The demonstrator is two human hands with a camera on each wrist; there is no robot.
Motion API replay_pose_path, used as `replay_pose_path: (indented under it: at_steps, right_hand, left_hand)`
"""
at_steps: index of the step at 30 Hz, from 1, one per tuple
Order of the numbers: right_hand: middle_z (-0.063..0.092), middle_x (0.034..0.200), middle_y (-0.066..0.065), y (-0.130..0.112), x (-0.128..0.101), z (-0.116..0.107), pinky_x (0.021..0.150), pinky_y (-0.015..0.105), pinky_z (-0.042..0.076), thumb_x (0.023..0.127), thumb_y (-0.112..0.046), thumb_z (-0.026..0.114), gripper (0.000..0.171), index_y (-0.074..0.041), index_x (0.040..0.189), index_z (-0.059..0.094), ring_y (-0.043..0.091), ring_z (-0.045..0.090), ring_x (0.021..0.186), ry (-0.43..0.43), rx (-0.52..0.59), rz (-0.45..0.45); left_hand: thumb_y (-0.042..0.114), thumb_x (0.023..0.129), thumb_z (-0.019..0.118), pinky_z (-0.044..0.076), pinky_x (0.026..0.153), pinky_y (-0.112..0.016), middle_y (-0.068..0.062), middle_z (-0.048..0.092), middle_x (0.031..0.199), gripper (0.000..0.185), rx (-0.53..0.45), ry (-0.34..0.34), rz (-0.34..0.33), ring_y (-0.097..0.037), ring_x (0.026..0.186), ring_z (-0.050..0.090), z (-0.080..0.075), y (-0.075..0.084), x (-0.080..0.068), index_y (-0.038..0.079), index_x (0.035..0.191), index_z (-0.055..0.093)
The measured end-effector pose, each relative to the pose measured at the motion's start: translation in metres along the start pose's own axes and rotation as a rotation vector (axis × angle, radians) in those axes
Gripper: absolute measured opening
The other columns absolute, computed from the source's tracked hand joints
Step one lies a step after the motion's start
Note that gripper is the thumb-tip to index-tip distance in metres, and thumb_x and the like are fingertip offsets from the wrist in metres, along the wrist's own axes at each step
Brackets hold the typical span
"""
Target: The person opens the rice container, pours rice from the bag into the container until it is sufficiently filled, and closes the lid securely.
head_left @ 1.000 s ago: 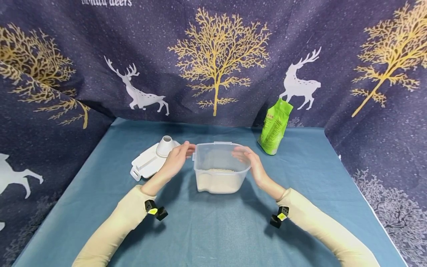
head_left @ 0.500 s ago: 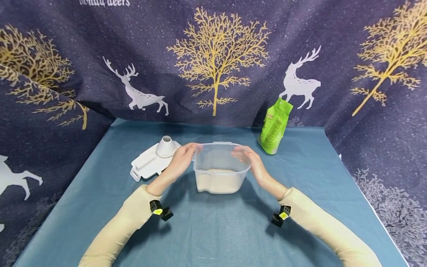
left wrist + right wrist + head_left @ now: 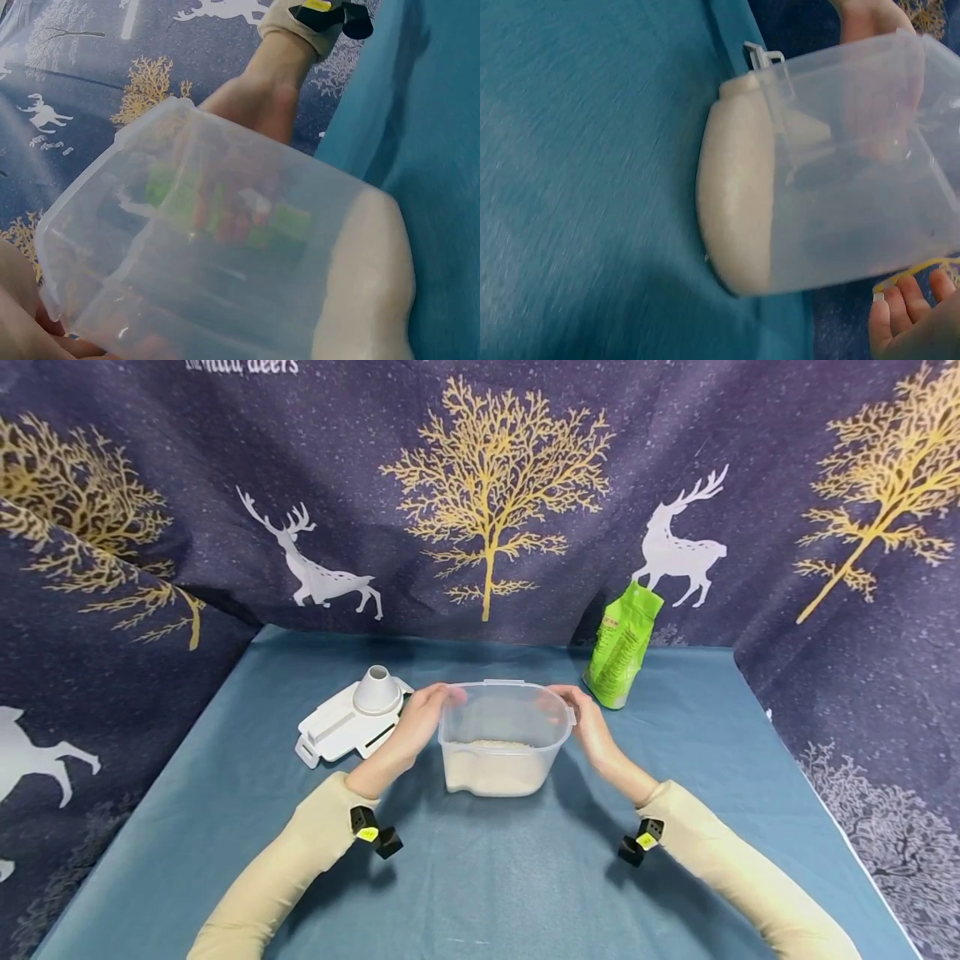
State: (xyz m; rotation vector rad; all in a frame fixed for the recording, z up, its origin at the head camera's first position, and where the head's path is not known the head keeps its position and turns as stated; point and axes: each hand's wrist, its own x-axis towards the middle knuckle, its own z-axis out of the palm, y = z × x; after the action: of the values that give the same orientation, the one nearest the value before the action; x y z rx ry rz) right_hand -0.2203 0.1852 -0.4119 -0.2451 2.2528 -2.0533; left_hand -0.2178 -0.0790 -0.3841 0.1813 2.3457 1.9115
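A translucent plastic container, partly filled with pale grains resembling rice, stands uncovered on the blue cloth. At its left wall is my left hand, whose fingertips show pink through the plastic at the rim; the right wrist view has this hand with extended fingers along the wall. My right hand is at the opposite side beside a small rim tab. Seen through the plastic in the left wrist view, the fingers of that hand look nearly straight. Exact contact of the right fingertips is unclear.
Left of the container lies a white lid-like piece topped by a white cone. A green bag leans at the back right, near the dark patterned curtain. Blue cloth covers the table.
My left hand has moved right onto the container's left rim, covering the tab there. The right hand has shifted slightly right, and a tab on the right rim now shows. The container stays put.
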Motion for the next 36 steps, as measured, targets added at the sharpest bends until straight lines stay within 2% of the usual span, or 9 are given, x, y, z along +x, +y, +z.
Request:
replay_pose_path:
  at_steps: [3,5,8,14,18,24,29,36]
  right_hand:
    - [0.063,0.118,0.002,0.004,0.003,-0.008,0.085,0.023,0.05,0.107,-0.033,0.018,0.054,0.003,0.134,0.048,-0.002,0.06,0.096,0.071,-0.092,0.06]
    - [0.061,0.121,0.008,0.008,0.005,-0.012,0.083,0.021,0.049,0.107,-0.033,0.021,0.052,0.001,0.133,0.05,-0.003,0.059,0.094,0.116,-0.136,0.089]
    - [0.061,0.116,0.004,0.014,0.008,-0.019,0.083,0.022,0.048,0.106,-0.025,0.027,0.044,0.002,0.13,0.053,-0.004,0.057,0.094,0.169,-0.16,0.093]
    - [0.062,0.093,-0.013,0.025,0.011,-0.026,0.079,0.021,0.05,0.1,-0.007,0.035,0.034,0.008,0.121,0.057,-0.003,0.06,0.087,0.242,-0.128,0.084]
    - [0.063,0.086,-0.012,0.029,0.013,-0.029,0.076,0.021,0.052,0.099,-0.003,0.034,0.031,0.011,0.116,0.057,-0.002,0.062,0.082,0.263,-0.045,0.089]
    - [0.066,0.083,-0.009,0.032,0.015,-0.037,0.078,0.026,0.053,0.098,-0.002,0.035,0.027,0.004,0.107,0.06,0.002,0.065,0.08,0.304,0.043,0.138]
    - [0.064,0.08,-0.012,0.034,0.015,-0.046,0.078,0.025,0.052,0.097,-0.002,0.034,0.027,0.005,0.109,0.057,0.004,0.065,0.079,0.342,0.046,0.199]
    - [0.064,0.075,-0.013,0.036,0.015,-0.057,0.073,0.021,0.051,0.097,-0.004,0.035,0.027,0.005,0.112,0.056,0.001,0.063,0.074,0.369,0.033,0.296]
  left_hand:
    - [0.015,0.103,0.028,0.039,0.108,-0.045,-0.025,0.063,0.12,0.043,-0.035,0.015,-0.015,-0.037,0.116,0.058,0.004,-0.001,0.002,-0.008,0.114,0.063]
    - [0.014,0.102,0.028,0.038,0.109,-0.045,-0.026,0.064,0.118,0.043,-0.052,0.031,-0.025,-0.037,0.115,0.059,0.007,-0.001,0.002,-0.008,0.113,0.062]
    - [0.014,0.102,0.027,0.038,0.109,-0.044,-0.025,0.064,0.118,0.043,-0.063,0.044,-0.04,-0.037,0.114,0.06,0.01,-0.001,0.002,-0.007,0.113,0.062]
    - [0.014,0.104,0.025,0.04,0.107,-0.044,-0.024,0.065,0.117,0.043,-0.055,0.047,-0.039,-0.036,0.113,0.06,0.012,-0.001,0.001,-0.005,0.112,0.062]
    - [0.015,0.104,0.025,0.041,0.106,-0.043,-0.024,0.065,0.116,0.043,-0.061,0.045,-0.032,-0.036,0.113,0.061,0.012,-0.003,0.001,-0.005,0.113,0.062]
    - [0.016,0.104,0.024,0.04,0.107,-0.043,-0.024,0.065,0.116,0.044,-0.06,0.043,-0.024,-0.035,0.113,0.061,0.011,-0.005,0.002,-0.005,0.112,0.062]
    - [0.019,0.105,0.024,0.038,0.108,-0.045,-0.022,0.066,0.117,0.045,-0.046,0.039,-0.036,-0.034,0.113,0.061,0.011,-0.006,0.001,-0.003,0.113,0.062]
    - [0.022,0.106,0.024,0.037,0.108,-0.045,-0.021,0.066,0.116,0.045,-0.044,0.035,-0.045,-0.032,0.113,0.061,0.011,-0.006,0.0,-0.001,0.113,0.063]
